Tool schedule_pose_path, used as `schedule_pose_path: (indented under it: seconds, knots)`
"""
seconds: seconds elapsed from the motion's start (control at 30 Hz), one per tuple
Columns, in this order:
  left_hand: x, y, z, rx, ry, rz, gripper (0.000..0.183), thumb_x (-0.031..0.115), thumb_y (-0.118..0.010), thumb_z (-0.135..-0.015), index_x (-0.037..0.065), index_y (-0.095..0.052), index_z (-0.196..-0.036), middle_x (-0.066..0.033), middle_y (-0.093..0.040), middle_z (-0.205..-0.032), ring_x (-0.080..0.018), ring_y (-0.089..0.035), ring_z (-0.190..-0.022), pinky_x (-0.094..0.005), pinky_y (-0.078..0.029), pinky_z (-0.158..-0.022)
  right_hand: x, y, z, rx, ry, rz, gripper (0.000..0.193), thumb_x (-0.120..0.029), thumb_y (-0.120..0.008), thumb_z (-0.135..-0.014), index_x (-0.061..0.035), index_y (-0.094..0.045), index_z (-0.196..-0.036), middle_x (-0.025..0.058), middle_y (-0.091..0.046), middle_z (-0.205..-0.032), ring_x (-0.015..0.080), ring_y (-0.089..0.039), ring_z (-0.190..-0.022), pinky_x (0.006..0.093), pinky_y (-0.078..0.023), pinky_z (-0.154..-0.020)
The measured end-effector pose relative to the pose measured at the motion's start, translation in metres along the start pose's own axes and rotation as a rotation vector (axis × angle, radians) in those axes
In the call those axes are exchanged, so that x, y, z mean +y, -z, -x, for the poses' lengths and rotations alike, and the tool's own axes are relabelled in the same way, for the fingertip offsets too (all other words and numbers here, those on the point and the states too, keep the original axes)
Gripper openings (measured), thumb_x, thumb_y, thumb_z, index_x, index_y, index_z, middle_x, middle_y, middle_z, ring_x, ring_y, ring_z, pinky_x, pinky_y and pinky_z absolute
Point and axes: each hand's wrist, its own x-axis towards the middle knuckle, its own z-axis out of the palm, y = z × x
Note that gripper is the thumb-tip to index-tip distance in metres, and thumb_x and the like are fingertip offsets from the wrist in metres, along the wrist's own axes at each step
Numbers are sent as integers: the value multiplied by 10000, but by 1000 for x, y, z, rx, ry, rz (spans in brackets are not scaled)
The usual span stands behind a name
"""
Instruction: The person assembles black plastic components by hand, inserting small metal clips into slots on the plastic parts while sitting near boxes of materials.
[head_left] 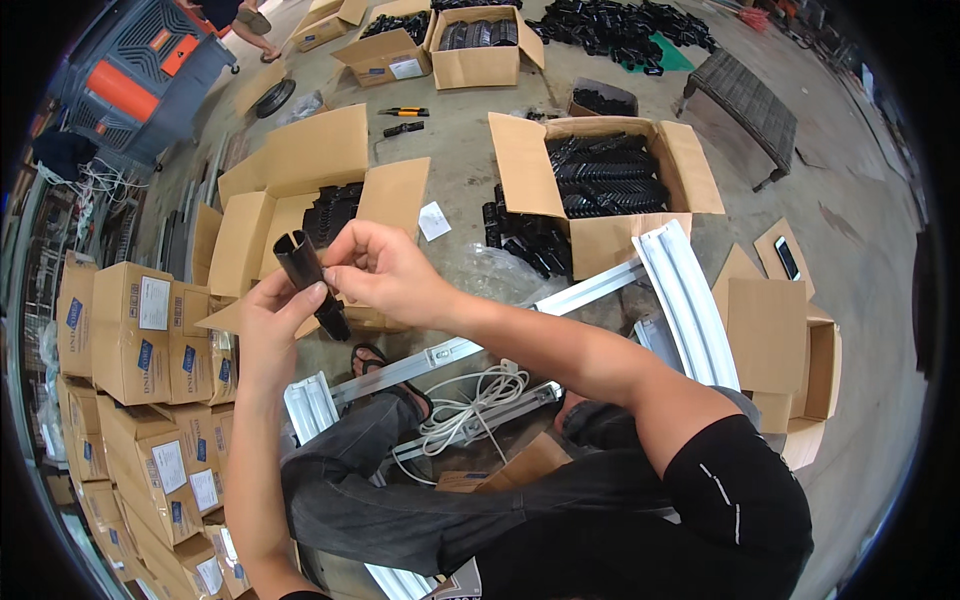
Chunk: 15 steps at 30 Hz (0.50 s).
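Observation:
My left hand (272, 312) grips a glossy black channel-shaped piece (298, 258), tilted, its slotted end up. My right hand (385, 278) is pinched closed against the side of that piece; whatever its fingertips hold is too small or hidden to make out. Just beyond my hands stands an open cardboard box (250, 240) with similar black parts (333, 212) inside. Farther right, another open box (680, 165) is packed with rows of black parts (608, 180), and more loose black parts (525, 235) lie against its left side.
A white metal frame (690, 300) spans my legs, with a coiled pale cable (470, 410) beneath. Stacked cartons (130, 340) line the left. A phone (787, 257) rests on an open carton at right. Farther off are a dark woven table (740, 115) and another person's foot (270, 53).

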Motion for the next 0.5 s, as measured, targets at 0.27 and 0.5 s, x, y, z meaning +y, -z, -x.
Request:
schedule_pose_path:
  seconds: [0.27, 0.5]
  knots:
    - [3, -5, -2, -26, -12, 11, 342, 82, -747, -837, -8, -670, -1158, -67, -700, -1058, -146, -634, -996, -314, -468, -935, -6, 8, 1, -27, -81, -152, 100, -29, -647, -917, -7, -570, -976, 26, -635, -877, 52, -577, -729, 212, -473, -615]
    - [2, -5, -2, -9, -19, -12, 342, 64, -743, -836, -14, -662, -1158, -70, -695, -1060, -152, -635, -997, -321, -472, -944, -5, 8, 0, -32, -30, -53, 88, -29, -649, -915, -20, -569, -952, 16, -634, -879, 47, -575, -739, 216, -481, -629]
